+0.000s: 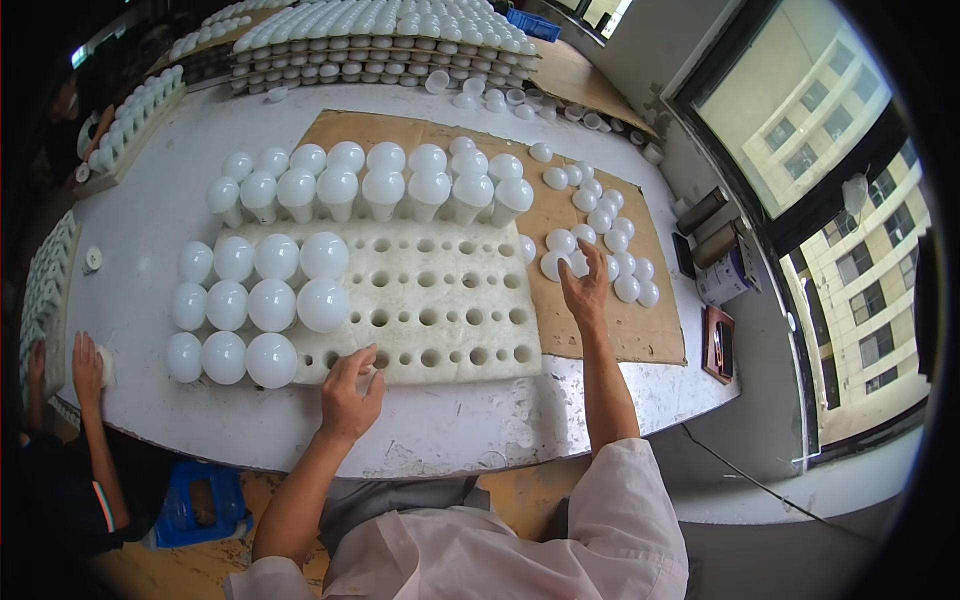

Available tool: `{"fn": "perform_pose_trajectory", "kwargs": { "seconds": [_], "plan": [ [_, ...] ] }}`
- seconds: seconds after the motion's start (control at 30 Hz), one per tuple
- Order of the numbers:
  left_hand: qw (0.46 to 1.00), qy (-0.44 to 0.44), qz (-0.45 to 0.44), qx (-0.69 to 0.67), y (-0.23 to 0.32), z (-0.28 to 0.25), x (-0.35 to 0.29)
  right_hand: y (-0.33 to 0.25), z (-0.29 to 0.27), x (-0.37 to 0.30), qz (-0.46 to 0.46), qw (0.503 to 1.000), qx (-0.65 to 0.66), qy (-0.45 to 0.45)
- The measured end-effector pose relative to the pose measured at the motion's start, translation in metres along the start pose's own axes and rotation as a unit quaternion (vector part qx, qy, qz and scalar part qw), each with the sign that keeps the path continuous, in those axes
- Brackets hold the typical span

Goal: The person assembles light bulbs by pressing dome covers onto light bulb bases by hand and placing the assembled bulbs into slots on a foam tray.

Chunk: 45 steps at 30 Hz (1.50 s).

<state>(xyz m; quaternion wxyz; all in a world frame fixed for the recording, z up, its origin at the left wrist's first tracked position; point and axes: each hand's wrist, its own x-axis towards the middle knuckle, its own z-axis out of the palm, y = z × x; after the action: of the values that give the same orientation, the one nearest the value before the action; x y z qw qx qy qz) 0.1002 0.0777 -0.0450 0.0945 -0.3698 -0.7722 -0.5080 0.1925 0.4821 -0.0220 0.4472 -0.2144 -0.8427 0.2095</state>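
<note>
A pale foam tray (452,300) with rows of round holes lies in front of me. White light bulbs (323,305) stand dome-up in its left part, and more bulbs (383,190) with white tapered bodies fill rows at its far side. My left hand (350,397) is at the tray's near edge, beside the holes, fingers bent and apart with nothing in them. Over the cardboard sheet (610,338) on the right, my right hand (586,285) has its thumb and fingers around a white dome cover (579,263). Other dome covers (627,289) lie loosely about it.
Stacked layers of white domes (385,45) stand at the table's far side, with loose covers (466,100) before them. A phone (684,254), a labelled can (722,278) and a brown box (718,343) line the right edge. At left are a co-worker's hand (88,370) and another tray (45,290).
</note>
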Motion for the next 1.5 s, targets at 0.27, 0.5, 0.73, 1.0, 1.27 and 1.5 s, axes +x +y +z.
{"fn": "perform_pose_trajectory", "kwargs": {
  "seconds": [0.27,0.5,0.73,1.0,1.27,1.5],
  "plan": [
    [0.998,0.018,0.016,0.051,0.008,0.004,0.021,0.13,-0.066,0.032,0.18,0.956,-0.232,-0.011],
    [0.997,-0.017,0.027,0.063,0.01,0.036,0.059,0.16,-0.045,0.095,0.193,0.956,-0.215,-0.052],
    [0.991,-0.031,0.058,0.117,0.002,0.054,0.067,0.191,0.04,0.19,0.148,0.965,-0.178,-0.127],
    [0.989,-0.049,0.033,0.139,0.0,0.046,0.062,0.234,0.132,0.268,0.212,0.915,-0.281,-0.196],
    [0.987,-0.05,0.042,0.146,-0.004,0.046,0.061,0.246,0.139,0.263,0.031,0.861,-0.273,-0.428],
    [0.99,-0.041,0.043,0.125,0.0,0.05,0.065,0.148,0.069,0.187,0.113,0.874,-0.182,-0.436]
  ]
}}
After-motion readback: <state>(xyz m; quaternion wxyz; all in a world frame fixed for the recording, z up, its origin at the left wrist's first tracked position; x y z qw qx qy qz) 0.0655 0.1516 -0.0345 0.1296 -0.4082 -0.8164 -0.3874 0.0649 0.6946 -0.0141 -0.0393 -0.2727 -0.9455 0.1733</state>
